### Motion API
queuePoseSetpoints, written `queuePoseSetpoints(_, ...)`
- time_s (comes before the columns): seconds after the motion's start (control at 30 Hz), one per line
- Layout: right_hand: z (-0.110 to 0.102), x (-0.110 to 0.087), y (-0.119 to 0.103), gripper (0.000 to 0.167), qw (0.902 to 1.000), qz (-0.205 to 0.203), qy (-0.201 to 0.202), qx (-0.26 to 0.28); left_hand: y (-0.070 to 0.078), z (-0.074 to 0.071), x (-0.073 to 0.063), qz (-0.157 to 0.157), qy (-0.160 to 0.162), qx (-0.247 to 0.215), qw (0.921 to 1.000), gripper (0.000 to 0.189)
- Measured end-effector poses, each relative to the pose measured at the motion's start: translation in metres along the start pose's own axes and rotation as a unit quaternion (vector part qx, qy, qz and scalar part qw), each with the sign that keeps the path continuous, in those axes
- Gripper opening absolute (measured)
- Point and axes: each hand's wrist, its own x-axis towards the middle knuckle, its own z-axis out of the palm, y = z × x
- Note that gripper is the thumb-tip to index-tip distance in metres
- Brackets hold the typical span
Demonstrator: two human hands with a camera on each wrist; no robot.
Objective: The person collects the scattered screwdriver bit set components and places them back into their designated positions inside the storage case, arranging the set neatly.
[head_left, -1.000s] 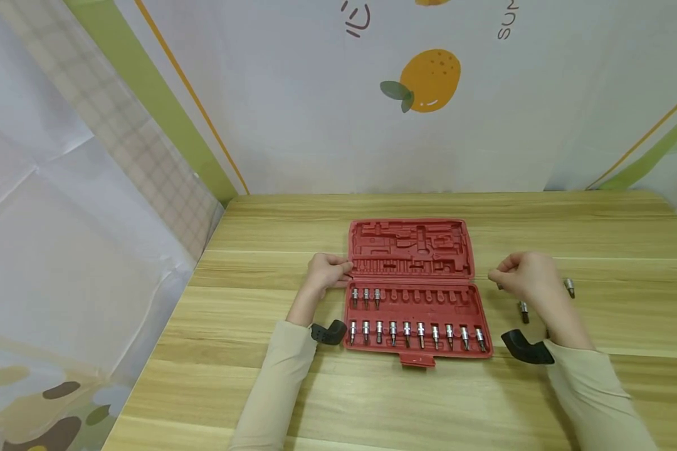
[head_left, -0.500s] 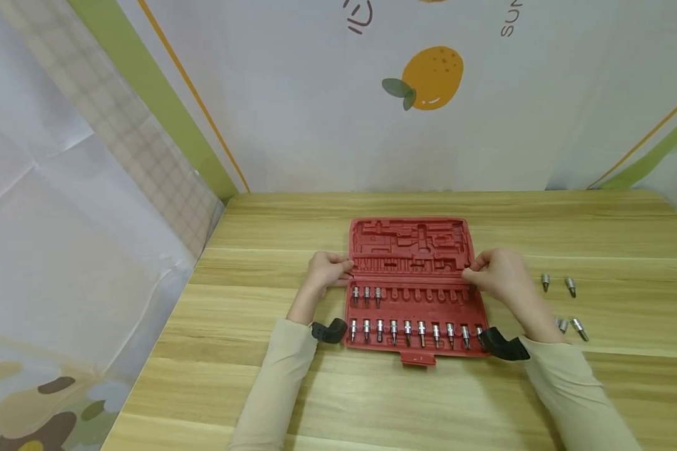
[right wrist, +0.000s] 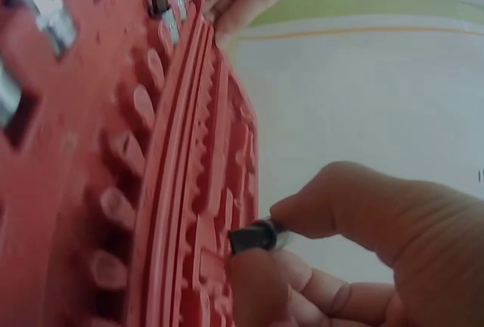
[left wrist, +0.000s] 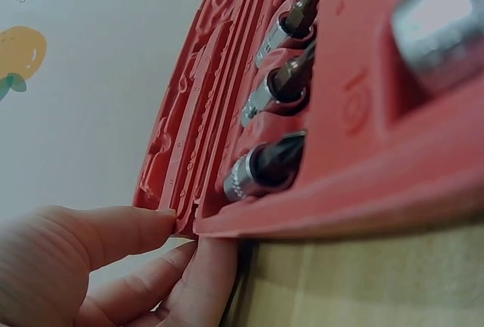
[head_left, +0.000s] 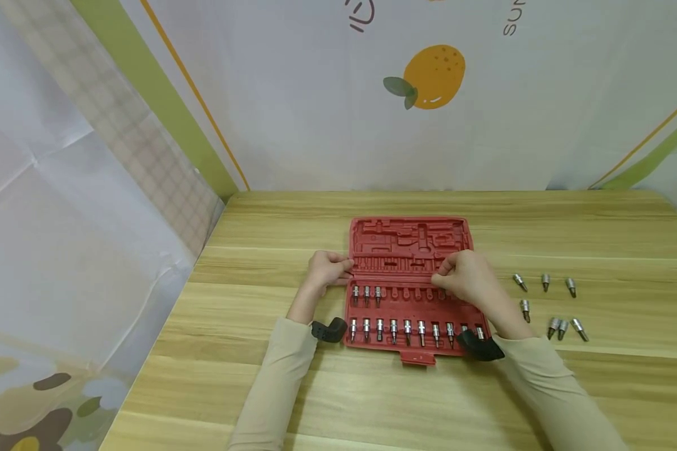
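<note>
Pinching a bit [right wrist: 251,238] in the right hand [head_left: 465,275], just right of the slots [head_left: 418,294]; holding the red box [head_left: 412,310] with the left hand [head_left: 328,270].

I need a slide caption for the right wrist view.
Right hand pinches a bit socket over the open red case.

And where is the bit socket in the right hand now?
The right wrist view shows the bit socket pinched in the right hand; in the head view, that hand is over the right half of the red case, near the hinge.
</note>
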Motion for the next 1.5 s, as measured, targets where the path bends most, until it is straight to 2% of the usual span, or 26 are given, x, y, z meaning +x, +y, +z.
queuePoseSetpoints(0.37,0.02,0.007,-0.019,0.015,0.9993,-0.015,-0.035,0.001,-0.001,-0.001,0.0,-0.009,0.0,-0.009,0.9999,0.026)
queuePoseSetpoints(0.63,0.033,0.012,-0.028,0.015,0.9973,-0.046,-0.056,0.013,0.001,-0.002,-0.001,-0.011,-0.001,-0.01,0.9999,0.024)
queuePoseSetpoints(0.8,0.04,0.018,-0.031,0.016,0.9947,-0.056,-0.083,0.022,0.0,-0.002,-0.001,-0.013,0.001,-0.007,0.9999,0.024)
queuePoseSetpoints(1.03,0.046,0.027,-0.034,0.02,0.9925,-0.035,-0.115,0.024,-0.001,-0.002,0.002,-0.015,-0.001,-0.008,0.9999,0.024)
queuePoseSetpoints(1.27,0.052,0.033,-0.037,0.044,0.9911,-0.017,-0.132,-0.005,-0.001,-0.001,0.003,-0.013,-0.002,-0.011,0.9998,0.024)
queuePoseSetpoints(1.5,0.054,0.038,-0.042,0.05,0.9877,0.011,-0.154,-0.021,-0.001,-0.001,0.004,-0.015,-0.001,-0.005,0.9999,0.023)
